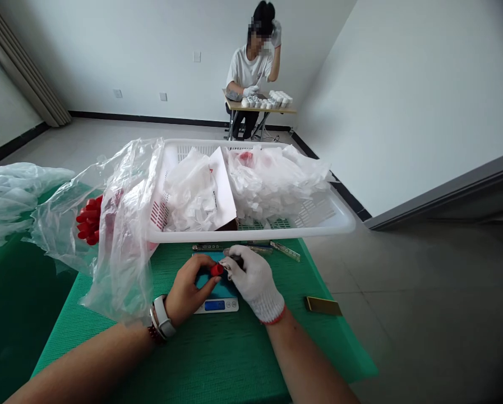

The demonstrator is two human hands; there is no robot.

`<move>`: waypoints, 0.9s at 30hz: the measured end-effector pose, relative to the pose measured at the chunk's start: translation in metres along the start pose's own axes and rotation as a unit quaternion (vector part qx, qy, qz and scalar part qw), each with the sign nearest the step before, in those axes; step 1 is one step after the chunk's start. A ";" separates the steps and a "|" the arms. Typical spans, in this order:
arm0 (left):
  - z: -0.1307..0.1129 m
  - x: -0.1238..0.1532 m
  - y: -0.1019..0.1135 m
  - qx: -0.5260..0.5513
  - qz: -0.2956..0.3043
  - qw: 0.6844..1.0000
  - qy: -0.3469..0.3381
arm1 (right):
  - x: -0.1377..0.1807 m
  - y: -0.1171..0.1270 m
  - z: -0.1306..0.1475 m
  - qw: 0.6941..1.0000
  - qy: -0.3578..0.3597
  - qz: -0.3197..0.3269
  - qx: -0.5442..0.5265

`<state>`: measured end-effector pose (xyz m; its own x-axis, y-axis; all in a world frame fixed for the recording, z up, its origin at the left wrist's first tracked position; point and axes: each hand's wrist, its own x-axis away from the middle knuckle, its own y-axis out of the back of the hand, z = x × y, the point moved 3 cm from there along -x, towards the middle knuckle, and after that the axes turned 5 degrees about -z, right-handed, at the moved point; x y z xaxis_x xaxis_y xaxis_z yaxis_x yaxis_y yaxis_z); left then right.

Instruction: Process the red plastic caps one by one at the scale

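Observation:
Between the thumb and fingers of my bare left hand point(192, 283) is a small red cap point(216, 270). My right hand point(253, 280), in a white knit glove, is closed round a dark-handled tool point(236, 260); its tip lies close to the cap, and I cannot make out its kind. Both hands are over a small digital scale point(226, 289) with a blue plate and a lit display. To the left, a clear plastic bag point(127, 269) lies with several red caps point(90, 220) inside it.
A white plastic basket point(251, 235) behind my hands holds bags of small white pieces point(272, 191) and a white box point(225, 196). Thin clear strips point(285, 250) and a gold-brown box point(322, 306) lie on the green cloth point(234, 359). A person point(251, 67) sits at a far table.

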<state>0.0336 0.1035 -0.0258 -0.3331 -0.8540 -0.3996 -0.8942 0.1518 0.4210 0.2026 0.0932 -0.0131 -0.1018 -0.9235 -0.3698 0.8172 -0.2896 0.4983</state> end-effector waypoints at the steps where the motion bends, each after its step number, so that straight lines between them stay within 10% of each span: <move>1: -0.001 0.000 0.000 -0.003 -0.002 1.000 0.002 | 0.001 -0.001 0.001 1.000 0.002 -0.004 0.007; 11: -0.009 0.000 0.004 -0.018 -0.003 1.000 -0.011 | 0.002 0.005 0.006 0.990 0.121 -0.059 -0.042; 27: 0.004 0.003 0.007 -0.067 -0.056 0.996 0.033 | 0.025 -0.008 0.010 0.991 0.067 -0.111 -0.032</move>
<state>0.0255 0.1040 -0.0273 -0.2103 -0.8930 -0.3979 -0.8747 -0.0099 0.4845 0.1881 0.0699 -0.0181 -0.2099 -0.7963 -0.5674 0.8182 -0.4608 0.3439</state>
